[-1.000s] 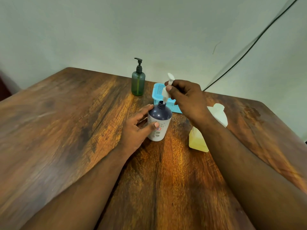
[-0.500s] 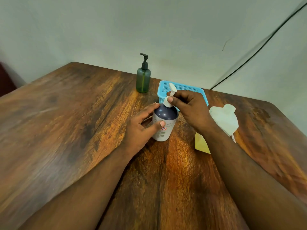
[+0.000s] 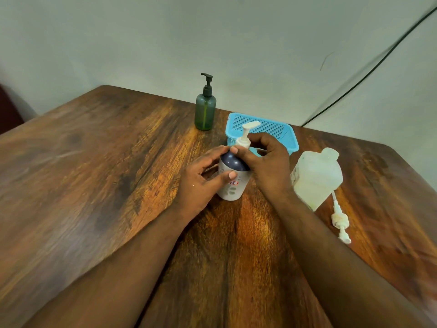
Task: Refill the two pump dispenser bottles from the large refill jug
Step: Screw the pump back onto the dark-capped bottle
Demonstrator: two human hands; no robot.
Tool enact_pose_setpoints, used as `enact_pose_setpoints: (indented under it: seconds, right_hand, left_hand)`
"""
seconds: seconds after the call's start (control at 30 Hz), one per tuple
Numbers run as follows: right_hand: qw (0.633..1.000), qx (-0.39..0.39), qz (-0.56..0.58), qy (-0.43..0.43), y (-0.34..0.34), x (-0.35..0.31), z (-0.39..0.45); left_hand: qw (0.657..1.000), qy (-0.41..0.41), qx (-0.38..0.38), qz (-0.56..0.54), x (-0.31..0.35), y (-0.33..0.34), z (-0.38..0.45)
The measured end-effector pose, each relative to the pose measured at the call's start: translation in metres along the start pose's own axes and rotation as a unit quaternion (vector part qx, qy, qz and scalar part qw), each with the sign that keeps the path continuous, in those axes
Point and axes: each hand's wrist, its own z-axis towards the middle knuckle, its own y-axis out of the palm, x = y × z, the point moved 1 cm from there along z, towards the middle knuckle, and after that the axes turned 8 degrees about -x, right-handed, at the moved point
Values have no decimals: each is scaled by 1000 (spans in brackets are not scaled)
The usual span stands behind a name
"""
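Left hand grips white bottle; right hand fingers pinch its pump, seating it; probably filled. Green bottle untouched; jug capped

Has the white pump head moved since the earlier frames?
Yes. The white pump head, pinched by the right hand, has come down onto the neck of the dark-topped bottle, which stays put.
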Motion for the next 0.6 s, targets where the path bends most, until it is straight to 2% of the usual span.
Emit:
enact_pose_setpoints:
  seconds: [0.1,0.3,0.4,0.47,0.6]
  right_hand:
    - [999,6,52,9,-1,-3,-1]
    - [986,-76,147,27,-9,5,4]
    - [988,-112,109,-4,-13,5,4]
    - [990,-98,99,-5,-12,4,3]
    - [997,-24,75,-3,-4,1,-1]
  left_hand:
    - [1000,-8,-2,-2,0,0,1]
    - [1000,-21,-2,-9,1,-1,1]
    - [1000,-18,-2,-13,2,-1,1]
    - [1000,-20,-2,-9,1,0,1]
    - [1000,-17,4,-19,-1,1,2]
